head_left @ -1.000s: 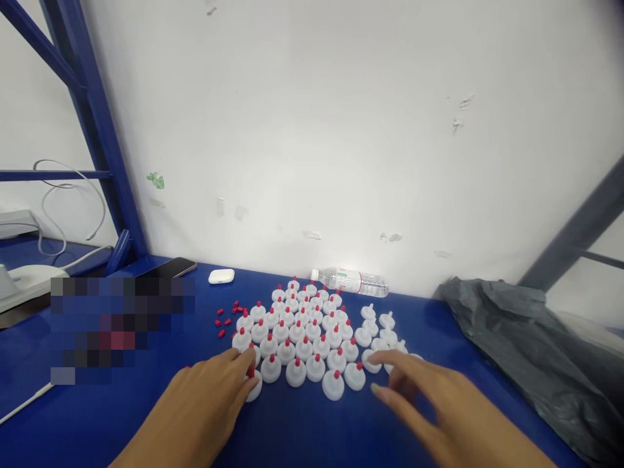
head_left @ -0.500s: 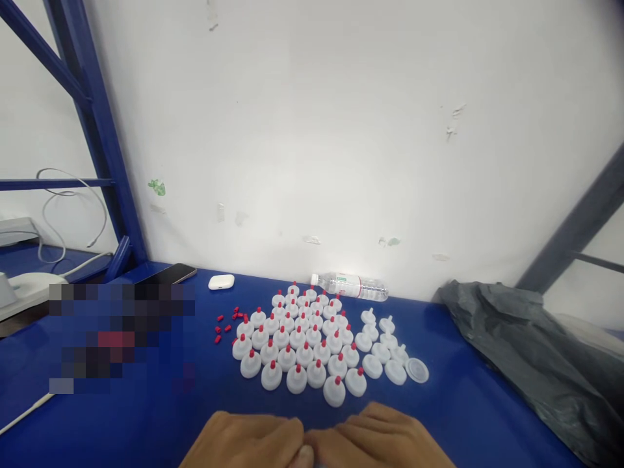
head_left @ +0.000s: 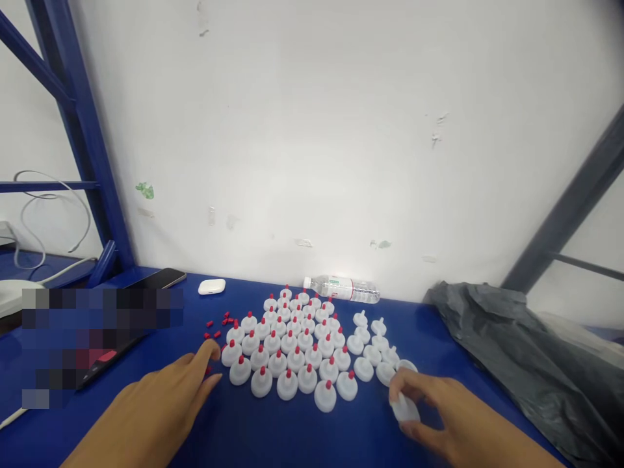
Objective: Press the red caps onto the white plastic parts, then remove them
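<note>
My right hand [head_left: 441, 406] holds a white plastic nozzle cap [head_left: 406, 411] between thumb and fingers, just in front of a group of bare white nozzle caps [head_left: 363, 369]. On the left, my left hand [head_left: 158, 396] reaches over loose small red tips [head_left: 217, 335], thumb and index finger apart. Some red tips are partly hidden by its fingers, and I see nothing gripped there. Between the hands stand many white nozzle caps with red tips [head_left: 287, 385], packed in rows.
A clear water bottle [head_left: 341, 288] lies along the wall. A white earbud case [head_left: 211, 286] and a dark phone [head_left: 170, 278] lie at the back left. Grey plastic sheeting [head_left: 487, 338] covers the right side of the blue table [head_left: 273, 435]. The left part is pixelated.
My hands were together at the bottom middle and have parted. The left has moved to the red tips, the right to the bare caps, where it has taken hold of one.
</note>
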{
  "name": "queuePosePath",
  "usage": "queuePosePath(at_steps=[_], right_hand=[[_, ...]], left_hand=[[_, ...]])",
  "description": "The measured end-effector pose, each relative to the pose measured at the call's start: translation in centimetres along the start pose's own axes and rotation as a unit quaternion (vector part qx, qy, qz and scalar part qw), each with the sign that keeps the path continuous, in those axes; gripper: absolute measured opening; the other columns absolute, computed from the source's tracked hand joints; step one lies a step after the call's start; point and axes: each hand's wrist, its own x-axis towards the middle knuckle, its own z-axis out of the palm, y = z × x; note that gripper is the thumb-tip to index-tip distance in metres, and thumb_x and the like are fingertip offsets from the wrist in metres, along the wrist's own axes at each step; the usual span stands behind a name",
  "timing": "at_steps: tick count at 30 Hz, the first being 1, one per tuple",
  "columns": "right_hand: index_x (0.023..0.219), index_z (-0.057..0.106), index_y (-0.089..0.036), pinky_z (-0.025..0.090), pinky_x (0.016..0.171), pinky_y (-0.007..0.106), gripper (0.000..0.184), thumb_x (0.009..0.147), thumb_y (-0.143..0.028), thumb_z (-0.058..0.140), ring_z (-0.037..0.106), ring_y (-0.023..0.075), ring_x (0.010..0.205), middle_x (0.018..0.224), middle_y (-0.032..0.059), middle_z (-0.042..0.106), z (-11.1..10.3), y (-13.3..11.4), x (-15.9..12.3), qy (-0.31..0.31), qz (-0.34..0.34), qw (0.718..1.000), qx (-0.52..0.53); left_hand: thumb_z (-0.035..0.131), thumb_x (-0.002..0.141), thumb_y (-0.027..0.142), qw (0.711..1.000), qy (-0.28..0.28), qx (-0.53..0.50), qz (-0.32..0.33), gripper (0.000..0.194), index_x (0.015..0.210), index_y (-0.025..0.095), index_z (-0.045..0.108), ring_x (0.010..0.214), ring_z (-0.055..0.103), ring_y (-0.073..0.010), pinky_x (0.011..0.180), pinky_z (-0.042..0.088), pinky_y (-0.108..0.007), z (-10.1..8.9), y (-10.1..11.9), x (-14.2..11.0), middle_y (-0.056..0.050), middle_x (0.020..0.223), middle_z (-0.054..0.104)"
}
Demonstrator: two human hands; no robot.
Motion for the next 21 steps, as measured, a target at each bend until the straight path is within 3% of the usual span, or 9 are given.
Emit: queuePosePath(at_steps=[3,7,9,11,15,19,21], right_hand=[[0.108,0.075,-0.032,0.06,0.091,0.034,0.028,0.081,-0.03,0.07,0.076,0.0253,0.103,0.111,0.0008,0.079,0.1,0.4,0.1,0.066,0.003,0.998,-0.02],[0.113,0.075,-0.031,0.063,0.089,0.035,0.027,0.09,-0.041,0.066,0.077,0.0262,0.103,0.113,0.0027,0.079,0.1,0.1,-0.4,0.13,-0.052,0.989,-0.048],[0.115,0.074,-0.032,0.064,0.086,0.031,0.026,0.092,-0.041,0.066,0.078,0.024,0.1,0.111,0.0007,0.08,0.2,-0.7,-0.8,0.138,-0.093,0.985,-0.048],[0.118,0.072,-0.032,0.064,0.083,0.027,0.028,0.09,-0.036,0.07,0.079,0.0216,0.097,0.109,-0.0013,0.081,0.3,-1.9,-1.0,0.127,-0.125,0.983,-0.045],[0.123,0.068,-0.032,0.063,0.082,0.024,0.036,0.088,-0.026,0.075,0.079,0.0186,0.094,0.108,-0.0037,0.08,1.2,-4.7,-0.7,0.071,-0.167,0.982,-0.058],[0.14,0.057,-0.029,0.061,0.085,0.027,0.056,0.088,-0.035,0.076,0.077,0.0212,0.097,0.118,0.0011,0.078,4.2,-7.1,0.5,0.045,-0.233,0.968,-0.075],[0.14,0.054,-0.025,0.06,0.082,0.026,0.049,0.094,-0.033,0.069,0.077,0.0199,0.092,0.114,0.0018,0.079,5.8,-8.1,1.2,0.067,-0.271,0.957,-0.072]], left_hand=[[0.023,0.102,0.03,1.0,-0.015,0.014,0.011,0.06,0.154,0.013,0.047,0.119,0.069,-0.04,0.09,0.058,-0.055,0.5,1.2,0.0,-0.021,0.141,0.064],[0.026,0.103,0.024,0.997,-0.071,0.007,0.032,0.057,0.157,0.02,0.045,0.119,0.07,-0.0379,0.096,0.057,-0.056,0.7,3.1,-0.5,-0.017,0.148,0.06],[0.031,0.102,0.022,0.997,-0.069,0.001,0.043,0.056,0.156,0.025,0.046,0.115,0.072,-0.0358,0.097,0.057,-0.054,0.9,4.0,-0.7,-0.015,0.145,0.064],[0.034,0.101,0.02,0.997,-0.05,-0.024,0.062,0.053,0.151,0.028,0.053,0.111,0.074,-0.0317,0.095,0.058,-0.047,1.1,4.6,-0.7,-0.013,0.137,0.07],[0.037,0.1,0.02,0.994,-0.024,-0.075,0.08,0.041,0.121,0.027,0.071,0.102,0.077,-0.026,0.087,0.058,-0.034,1.0,5.4,-0.6,-0.009,0.111,0.079],[0.039,0.101,0.026,0.98,-0.004,-0.157,0.122,0.029,0.1,0.027,0.068,0.089,0.077,-0.0206,0.078,0.055,-0.026,0.5,6.0,-1.4,-0.002,0.097,0.079],[0.043,0.101,0.034,0.962,0.007,-0.227,0.15,0.023,0.093,0.028,0.064,0.079,0.074,-0.0158,0.072,0.052,-0.022,0.3,6.3,-2.3,0.003,0.088,0.077]])
